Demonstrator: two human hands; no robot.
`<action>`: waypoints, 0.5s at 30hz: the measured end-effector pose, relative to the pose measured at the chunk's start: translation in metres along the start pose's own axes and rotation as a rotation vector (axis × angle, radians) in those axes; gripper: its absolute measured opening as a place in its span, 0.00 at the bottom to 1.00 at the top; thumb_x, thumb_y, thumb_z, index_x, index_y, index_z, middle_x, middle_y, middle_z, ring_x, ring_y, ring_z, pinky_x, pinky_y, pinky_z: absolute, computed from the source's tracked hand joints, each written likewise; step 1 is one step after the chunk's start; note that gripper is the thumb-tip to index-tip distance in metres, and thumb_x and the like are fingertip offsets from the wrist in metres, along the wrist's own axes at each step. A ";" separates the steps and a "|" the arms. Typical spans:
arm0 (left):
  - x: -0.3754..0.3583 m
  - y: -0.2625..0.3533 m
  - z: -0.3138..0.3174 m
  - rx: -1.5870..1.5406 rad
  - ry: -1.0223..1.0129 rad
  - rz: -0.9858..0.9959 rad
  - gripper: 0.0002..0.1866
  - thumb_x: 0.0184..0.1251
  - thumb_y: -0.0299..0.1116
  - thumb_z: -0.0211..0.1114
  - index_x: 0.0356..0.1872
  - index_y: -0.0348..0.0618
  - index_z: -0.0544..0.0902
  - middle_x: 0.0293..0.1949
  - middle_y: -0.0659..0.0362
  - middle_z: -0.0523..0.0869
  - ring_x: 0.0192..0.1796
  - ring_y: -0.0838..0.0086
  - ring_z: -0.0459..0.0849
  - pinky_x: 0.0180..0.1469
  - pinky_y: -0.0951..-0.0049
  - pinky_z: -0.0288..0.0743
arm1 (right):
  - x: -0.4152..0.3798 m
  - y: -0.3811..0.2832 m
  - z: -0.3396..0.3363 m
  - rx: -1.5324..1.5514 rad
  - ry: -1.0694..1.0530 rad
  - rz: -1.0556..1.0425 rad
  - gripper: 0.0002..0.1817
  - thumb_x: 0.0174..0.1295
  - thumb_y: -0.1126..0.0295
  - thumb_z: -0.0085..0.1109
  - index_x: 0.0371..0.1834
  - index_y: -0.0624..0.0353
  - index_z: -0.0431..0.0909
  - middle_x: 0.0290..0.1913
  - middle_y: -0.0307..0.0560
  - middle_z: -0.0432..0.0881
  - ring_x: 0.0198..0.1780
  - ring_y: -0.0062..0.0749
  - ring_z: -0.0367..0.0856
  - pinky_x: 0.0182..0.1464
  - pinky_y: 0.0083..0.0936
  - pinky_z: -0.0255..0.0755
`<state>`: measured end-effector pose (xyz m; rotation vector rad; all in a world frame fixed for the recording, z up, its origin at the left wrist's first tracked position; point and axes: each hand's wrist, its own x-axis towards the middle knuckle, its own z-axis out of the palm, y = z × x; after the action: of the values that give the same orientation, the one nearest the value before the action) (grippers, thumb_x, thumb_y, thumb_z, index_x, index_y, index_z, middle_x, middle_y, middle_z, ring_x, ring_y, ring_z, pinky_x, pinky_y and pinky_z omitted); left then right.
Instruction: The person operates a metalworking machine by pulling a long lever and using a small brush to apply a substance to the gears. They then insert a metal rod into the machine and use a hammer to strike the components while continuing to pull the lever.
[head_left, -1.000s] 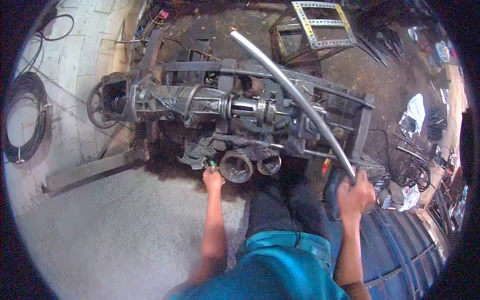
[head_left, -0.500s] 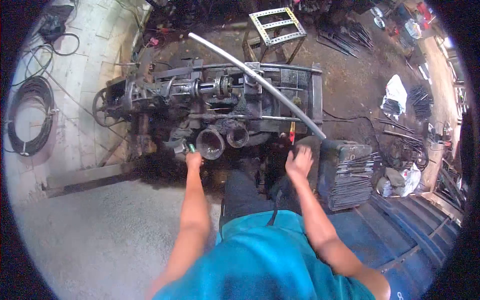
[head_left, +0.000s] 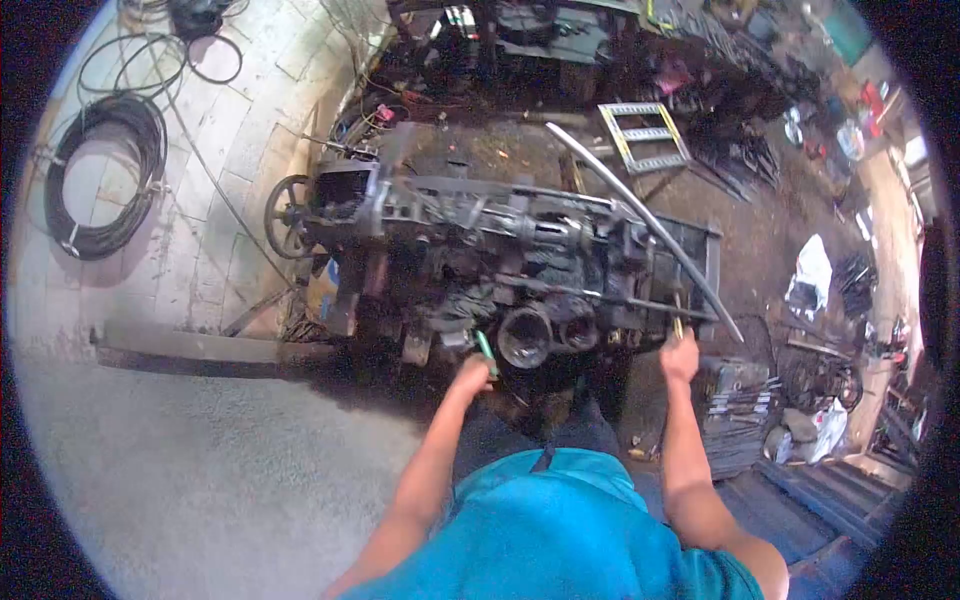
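My left hand is closed round a green handle at the front of a dark, greasy machine. Right of that handle, two round metal cups face up on the machine's near side. At the machine's right end, my right hand is closed on a thin yellowish handle pointing away from me. A long metal bar lies slantwise across the machine's right part; neither hand touches it.
A perforated metal stand is behind the machine. A stack of thin rods lies right of my right hand. Coiled black cable rests at the far left. White bags and more rods are at the right.
My right hand, open before, has closed on the yellowish handle. My left hand still holds the green handle. The view has shifted, so the machine appears lower and farther right.
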<state>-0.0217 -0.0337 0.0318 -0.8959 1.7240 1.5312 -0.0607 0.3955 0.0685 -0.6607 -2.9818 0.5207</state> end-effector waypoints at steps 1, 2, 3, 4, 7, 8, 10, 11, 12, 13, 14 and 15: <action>-0.003 0.003 -0.010 0.044 -0.074 -0.005 0.15 0.67 0.41 0.52 0.43 0.40 0.78 0.32 0.56 0.83 0.32 0.69 0.83 0.30 0.67 0.77 | -0.015 0.019 0.026 -0.154 0.096 0.067 0.12 0.61 0.65 0.49 0.39 0.63 0.75 0.34 0.65 0.81 0.37 0.63 0.80 0.39 0.51 0.74; 0.000 0.008 -0.025 0.124 -0.173 0.052 0.17 0.67 0.41 0.53 0.45 0.39 0.79 0.33 0.56 0.83 0.33 0.69 0.83 0.31 0.68 0.76 | -0.022 0.090 0.071 -0.057 -0.015 -0.037 0.10 0.62 0.66 0.50 0.33 0.62 0.76 0.26 0.60 0.81 0.28 0.56 0.79 0.33 0.44 0.74; 0.004 0.010 -0.046 0.214 -0.267 0.103 0.18 0.67 0.41 0.54 0.48 0.37 0.79 0.34 0.55 0.84 0.34 0.70 0.83 0.32 0.68 0.76 | -0.049 0.008 0.007 0.158 0.025 0.135 0.08 0.60 0.67 0.54 0.27 0.59 0.75 0.18 0.48 0.76 0.20 0.39 0.75 0.24 0.31 0.69; -0.008 0.022 -0.066 0.348 -0.215 0.209 0.20 0.68 0.40 0.55 0.56 0.38 0.77 0.49 0.55 0.84 0.43 0.69 0.84 0.39 0.66 0.78 | -0.071 0.009 0.020 0.401 0.048 0.065 0.08 0.60 0.67 0.55 0.27 0.58 0.75 0.17 0.43 0.73 0.19 0.32 0.73 0.22 0.27 0.64; -0.021 0.048 -0.144 0.076 -0.184 0.222 0.19 0.68 0.36 0.58 0.53 0.33 0.78 0.39 0.55 0.85 0.35 0.72 0.82 0.39 0.71 0.76 | -0.123 -0.069 -0.007 0.904 -0.113 0.570 0.09 0.61 0.66 0.58 0.26 0.58 0.74 0.16 0.36 0.66 0.17 0.21 0.66 0.16 0.21 0.55; -0.033 0.069 -0.174 -0.045 -0.155 0.202 0.19 0.68 0.35 0.60 0.54 0.33 0.77 0.40 0.55 0.86 0.37 0.72 0.83 0.40 0.71 0.77 | -0.131 -0.105 -0.003 0.934 -0.139 0.513 0.11 0.63 0.64 0.57 0.27 0.57 0.74 0.17 0.37 0.67 0.15 0.21 0.64 0.14 0.22 0.53; -0.022 0.075 -0.232 -0.112 -0.124 0.257 0.23 0.71 0.46 0.56 0.54 0.36 0.76 0.41 0.54 0.86 0.37 0.72 0.84 0.37 0.72 0.77 | -0.141 -0.182 -0.003 1.018 -0.193 0.466 0.08 0.67 0.63 0.53 0.36 0.54 0.74 0.18 0.34 0.63 0.14 0.20 0.59 0.14 0.20 0.52; -0.017 0.085 -0.258 -0.079 -0.100 0.313 0.26 0.72 0.52 0.53 0.54 0.37 0.76 0.41 0.54 0.86 0.35 0.73 0.84 0.37 0.72 0.77 | -0.147 -0.236 -0.018 1.089 -0.229 0.449 0.08 0.68 0.62 0.53 0.38 0.53 0.72 0.20 0.33 0.62 0.15 0.19 0.58 0.15 0.18 0.53; -0.002 0.088 -0.282 -0.075 -0.103 0.306 0.29 0.72 0.56 0.52 0.54 0.37 0.76 0.41 0.54 0.87 0.34 0.74 0.83 0.39 0.71 0.77 | -0.150 -0.286 -0.037 1.146 -0.277 0.440 0.09 0.68 0.61 0.53 0.38 0.53 0.71 0.21 0.33 0.63 0.16 0.18 0.59 0.16 0.17 0.53; 0.009 0.096 -0.296 0.007 -0.073 0.393 0.31 0.72 0.58 0.50 0.54 0.36 0.75 0.42 0.54 0.87 0.34 0.74 0.83 0.39 0.71 0.77 | -0.155 -0.311 -0.043 1.198 -0.279 0.373 0.07 0.68 0.64 0.52 0.40 0.55 0.71 0.23 0.33 0.64 0.18 0.16 0.60 0.17 0.16 0.55; 0.016 0.110 -0.304 0.045 -0.100 0.406 0.31 0.72 0.59 0.49 0.54 0.37 0.75 0.42 0.55 0.87 0.35 0.74 0.83 0.38 0.72 0.76 | -0.158 -0.326 -0.047 1.245 -0.274 0.302 0.05 0.68 0.68 0.50 0.41 0.57 0.71 0.24 0.32 0.66 0.20 0.14 0.62 0.18 0.15 0.57; 0.010 0.131 -0.306 0.043 -0.132 0.374 0.28 0.73 0.56 0.50 0.54 0.38 0.75 0.43 0.56 0.86 0.35 0.76 0.82 0.37 0.74 0.76 | -0.160 -0.338 -0.049 1.244 -0.252 0.310 0.06 0.68 0.68 0.50 0.42 0.57 0.72 0.24 0.32 0.65 0.20 0.14 0.62 0.18 0.14 0.56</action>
<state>-0.1458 -0.3279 0.1263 -0.4530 1.8931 1.7375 -0.0458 0.0560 0.2322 -0.8651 -2.0012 2.2520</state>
